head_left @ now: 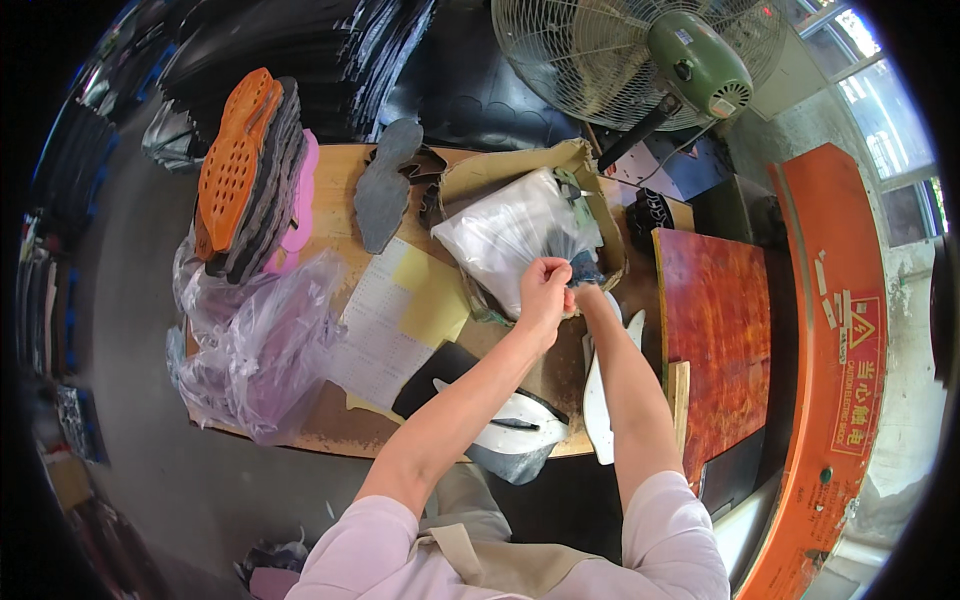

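My left hand (546,290) is closed in a pinch on the gathered edge of a clear plastic bag (492,232), and the film is stretched taut toward the fingers. The bag lies in an open cardboard box (480,172). My right hand (588,296) reaches in close beside the left one, at a dark blue piece (586,268) by the box's near right corner. Its fingers are hidden, so what they hold does not show. Under my forearms rest a white sole-shaped piece (518,432) and another white piece (597,400).
Stacked soles (238,165), orange on top, stand at the table's left, above a crumpled purple plastic bag (270,350). A grey sole (384,190) and paper sheets (385,325) lie mid-table. Right are a reddish board (712,340), an orange cabinet (835,330) and a fan (690,65).
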Available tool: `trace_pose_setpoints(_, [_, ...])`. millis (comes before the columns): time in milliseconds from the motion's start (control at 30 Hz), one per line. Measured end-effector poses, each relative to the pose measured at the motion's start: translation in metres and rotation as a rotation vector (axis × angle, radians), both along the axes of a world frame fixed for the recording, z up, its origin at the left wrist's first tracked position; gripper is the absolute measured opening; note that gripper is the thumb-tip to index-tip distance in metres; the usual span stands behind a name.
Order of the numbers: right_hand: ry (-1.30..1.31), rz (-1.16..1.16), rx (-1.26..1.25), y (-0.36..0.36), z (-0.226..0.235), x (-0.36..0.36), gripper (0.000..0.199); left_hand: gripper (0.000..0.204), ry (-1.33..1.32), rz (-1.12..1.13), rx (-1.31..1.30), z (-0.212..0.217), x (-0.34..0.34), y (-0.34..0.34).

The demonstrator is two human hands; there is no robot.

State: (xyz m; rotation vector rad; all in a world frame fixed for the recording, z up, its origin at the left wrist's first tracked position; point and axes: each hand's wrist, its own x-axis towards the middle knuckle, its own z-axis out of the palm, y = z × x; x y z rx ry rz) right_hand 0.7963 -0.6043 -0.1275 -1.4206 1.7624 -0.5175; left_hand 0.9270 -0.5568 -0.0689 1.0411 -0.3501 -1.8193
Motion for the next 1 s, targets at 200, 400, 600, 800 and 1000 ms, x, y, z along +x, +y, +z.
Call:
trace_pose_setpoints(200, [0.269,0.362,-0.112,-0.004,0.017,-0.03,0.032,0.011,0.186,0.022,-0.167,0.03,-0.008,0.014])
trace_pose_setpoints(400, [0.507,0.586,-0.21,-0.013,0.052,-0.064,0.03,0.014,0.245,0.131,-0.062,0.046,-0.029,0.02])
trace_pose_setpoints(600, [0.626,0.735,-0.27,-0.028,0.053,-0.069,0.027,0.016,0.276,0.135,-0.022,0.042,-0.038,0.042])
trace_pose_setpoints(800, [0.758,0.763,-0.329,-0.068,0.032,-0.043,0.025,0.022,0.188,0.247,-0.133,0.01,-0.039,-0.001])
trace_pose_setpoints(1000, [0.608,0.467,-0.282,-0.076,-0.006,-0.03,0.028,0.025,-0.897,-0.096,-0.735,-0.054,0.009,0.001])
